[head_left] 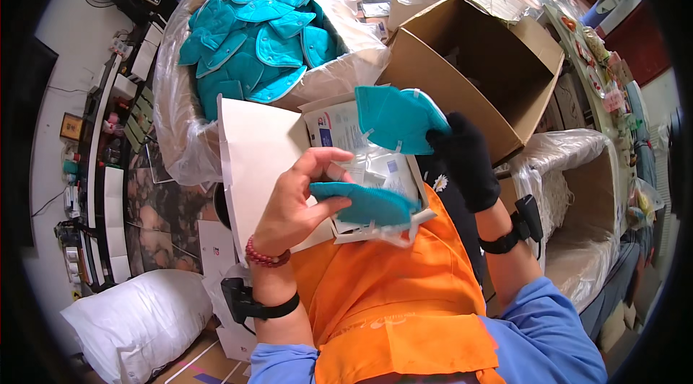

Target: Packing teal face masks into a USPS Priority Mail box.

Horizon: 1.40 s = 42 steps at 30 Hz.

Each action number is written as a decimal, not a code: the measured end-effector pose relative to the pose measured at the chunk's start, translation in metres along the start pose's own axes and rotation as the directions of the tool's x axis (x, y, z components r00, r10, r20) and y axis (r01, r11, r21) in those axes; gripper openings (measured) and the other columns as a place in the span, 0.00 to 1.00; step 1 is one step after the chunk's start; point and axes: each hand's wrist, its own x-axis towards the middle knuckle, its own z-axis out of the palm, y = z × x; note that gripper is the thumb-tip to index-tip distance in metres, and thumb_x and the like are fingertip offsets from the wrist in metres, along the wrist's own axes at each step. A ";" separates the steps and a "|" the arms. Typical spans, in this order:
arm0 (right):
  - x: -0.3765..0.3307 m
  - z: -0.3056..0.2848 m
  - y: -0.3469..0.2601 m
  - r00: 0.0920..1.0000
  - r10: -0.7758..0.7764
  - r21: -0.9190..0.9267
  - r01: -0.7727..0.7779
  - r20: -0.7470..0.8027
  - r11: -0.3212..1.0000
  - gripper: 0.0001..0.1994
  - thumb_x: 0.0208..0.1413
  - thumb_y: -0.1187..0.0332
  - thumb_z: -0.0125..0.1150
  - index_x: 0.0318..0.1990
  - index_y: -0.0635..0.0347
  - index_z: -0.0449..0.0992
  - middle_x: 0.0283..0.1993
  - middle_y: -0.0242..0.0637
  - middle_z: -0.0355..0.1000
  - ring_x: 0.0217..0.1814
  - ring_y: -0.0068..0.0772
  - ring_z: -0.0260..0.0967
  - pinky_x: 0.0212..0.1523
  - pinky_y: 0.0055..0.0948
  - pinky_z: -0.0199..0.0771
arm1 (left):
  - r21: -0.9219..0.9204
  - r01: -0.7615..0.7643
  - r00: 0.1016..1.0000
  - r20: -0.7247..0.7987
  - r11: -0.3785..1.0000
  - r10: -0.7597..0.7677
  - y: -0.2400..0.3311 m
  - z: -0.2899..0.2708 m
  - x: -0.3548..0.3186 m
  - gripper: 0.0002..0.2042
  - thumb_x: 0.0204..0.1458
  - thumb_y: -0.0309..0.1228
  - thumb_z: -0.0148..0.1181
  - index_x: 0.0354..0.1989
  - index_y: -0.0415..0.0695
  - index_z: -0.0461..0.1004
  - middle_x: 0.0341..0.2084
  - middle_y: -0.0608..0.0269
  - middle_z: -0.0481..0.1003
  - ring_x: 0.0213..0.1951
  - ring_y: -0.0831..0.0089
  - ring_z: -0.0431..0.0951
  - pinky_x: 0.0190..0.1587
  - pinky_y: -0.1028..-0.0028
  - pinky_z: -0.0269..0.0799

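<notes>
My bare left hand [292, 193] pinches a flat teal face mask [369, 203] between thumb and fingers, tilted over an open white carton [261, 156] at my lap. Clear plastic hangs at the mask's lower edge. In a black glove, my right hand [468, 164] grips another teal face mask [395, 121] by its right side; a second layer with a white edge shows behind it. Inside the carton are printed white packets [343, 128] and clear plastic wrapping, partly hidden by my left hand and its mask.
Beyond the carton, a large plastic-lined box [354, 70] holds a heap of teal masks [260, 30]. An open brown cardboard box [426, 37] stands to its right, and a plastic-lined container [592, 218] lies farther right. A stuffed white sack [144, 323] rests at lower left.
</notes>
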 end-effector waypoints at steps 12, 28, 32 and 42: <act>-0.018 0.006 -0.030 0.985 0.065 -0.002 -0.065 0.161 0.998 0.12 0.56 0.72 0.67 0.47 0.64 0.77 0.33 0.38 0.77 0.29 0.26 0.75 0.31 0.26 0.74 | 0.320 -0.083 0.952 -0.253 0.944 0.170 -0.047 0.010 0.012 0.16 0.45 0.15 0.71 0.39 0.42 0.74 0.44 0.67 0.68 0.43 0.79 0.73 0.44 0.77 0.75; -0.016 0.015 -0.004 0.606 0.364 0.371 -0.757 0.707 0.538 0.22 0.60 0.72 0.59 0.60 0.73 0.70 0.49 0.45 0.77 0.44 0.31 0.79 0.48 0.27 0.80 | 0.426 -0.440 0.841 -0.114 0.791 0.529 -0.042 0.030 0.012 0.15 0.42 0.20 0.74 0.38 0.43 0.77 0.58 0.54 0.68 0.56 0.56 0.74 0.56 0.61 0.74; -0.015 0.013 0.008 0.546 0.435 0.300 -0.804 0.716 0.514 0.21 0.61 0.73 0.58 0.60 0.73 0.71 0.51 0.43 0.77 0.48 0.31 0.78 0.52 0.28 0.78 | 0.350 -0.368 0.882 -0.162 0.861 0.443 -0.024 0.030 0.009 0.13 0.43 0.20 0.74 0.37 0.40 0.76 0.53 0.57 0.72 0.49 0.61 0.78 0.48 0.67 0.77; -0.001 -0.006 -0.001 0.999 0.008 0.379 -0.023 0.039 0.925 0.28 0.52 0.62 0.73 0.60 0.61 0.73 0.51 0.44 0.77 0.53 0.41 0.75 0.55 0.31 0.73 | -0.037 -0.065 0.947 -0.318 0.997 0.050 -0.042 0.031 0.006 0.12 0.57 0.26 0.67 0.45 0.43 0.70 0.37 0.68 0.74 0.39 0.81 0.72 0.43 0.80 0.71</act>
